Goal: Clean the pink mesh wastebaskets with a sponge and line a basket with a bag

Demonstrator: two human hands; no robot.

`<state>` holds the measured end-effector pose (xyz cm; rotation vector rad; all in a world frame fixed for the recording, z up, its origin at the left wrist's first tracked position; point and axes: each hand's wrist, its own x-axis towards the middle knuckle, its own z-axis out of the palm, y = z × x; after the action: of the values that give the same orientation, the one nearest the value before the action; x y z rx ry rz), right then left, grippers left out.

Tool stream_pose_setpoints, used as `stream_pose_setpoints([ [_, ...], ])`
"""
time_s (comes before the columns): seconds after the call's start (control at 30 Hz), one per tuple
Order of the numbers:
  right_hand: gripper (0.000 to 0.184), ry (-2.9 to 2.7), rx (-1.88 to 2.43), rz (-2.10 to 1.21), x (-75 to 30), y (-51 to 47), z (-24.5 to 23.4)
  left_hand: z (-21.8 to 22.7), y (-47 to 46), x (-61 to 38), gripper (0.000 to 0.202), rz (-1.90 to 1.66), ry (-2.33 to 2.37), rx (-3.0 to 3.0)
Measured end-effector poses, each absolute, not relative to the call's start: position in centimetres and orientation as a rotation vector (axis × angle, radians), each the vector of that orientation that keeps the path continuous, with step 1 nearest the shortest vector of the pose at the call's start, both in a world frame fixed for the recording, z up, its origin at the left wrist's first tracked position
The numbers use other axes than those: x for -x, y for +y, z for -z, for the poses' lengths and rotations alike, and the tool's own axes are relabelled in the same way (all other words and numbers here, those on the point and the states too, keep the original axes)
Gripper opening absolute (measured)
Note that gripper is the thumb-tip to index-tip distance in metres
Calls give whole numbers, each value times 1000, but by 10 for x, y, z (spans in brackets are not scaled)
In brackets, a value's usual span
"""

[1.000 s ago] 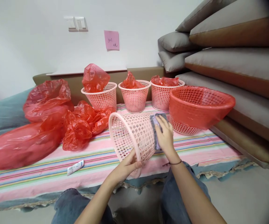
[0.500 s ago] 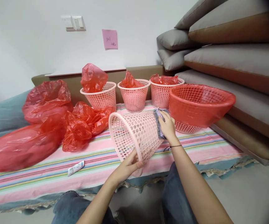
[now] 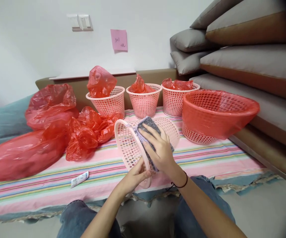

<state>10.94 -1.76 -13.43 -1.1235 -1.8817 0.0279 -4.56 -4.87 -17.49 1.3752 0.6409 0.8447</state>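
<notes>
A pink perforated plastic basket (image 3: 171,132) lies on its side over the striped cloth, its mouth facing left. My left hand (image 3: 134,177) grips the near lower part of its rim, thumb outside and fingers reaching in. Against the basket's outer wall, just behind the rim, my right hand (image 3: 158,148) presses a grey and lilac cloth (image 3: 148,124). The fingers lie over the cloth and hold it to the mesh; part of the wall is hidden beneath them.
Behind stand several pink baskets (image 3: 144,102) with red plastic bags in them. A basket covered with a red bag (image 3: 207,115) is at right, beside stacked cushions (image 3: 252,62). Red bags (image 3: 26,152) lie at left. A small white packet (image 3: 80,179) rests on the striped cloth (image 3: 100,172).
My right hand has slid the cloth leftward along the basket's side, from near its base to close behind the rim. The left hand keeps its hold on the rim.
</notes>
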Motion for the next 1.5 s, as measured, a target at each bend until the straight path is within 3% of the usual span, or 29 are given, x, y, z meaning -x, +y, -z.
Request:
stream_pose_setpoints([
  [0.4, 44, -1494, 1449, -51, -179, 47, 167, 183, -58, 46, 75, -717, 618, -1440],
  [0.73, 45, -1832, 1162, -62, -104, -37, 130, 191, -53, 40, 66, -705, 597, -1470],
  [1.1, 45, -1408, 1455, -69, -197, 62, 184, 190, -57, 39, 73, -616, 598, -1564],
  [1.27, 48, -1324, 1457, -71, -218, 70, 197, 183, -53, 43, 91, -503, 605, -1502],
  [1.5, 46, -1350, 1411, -50, -215, 66, 200, 159, -27, 22, 77, -1086, 606, -1136],
])
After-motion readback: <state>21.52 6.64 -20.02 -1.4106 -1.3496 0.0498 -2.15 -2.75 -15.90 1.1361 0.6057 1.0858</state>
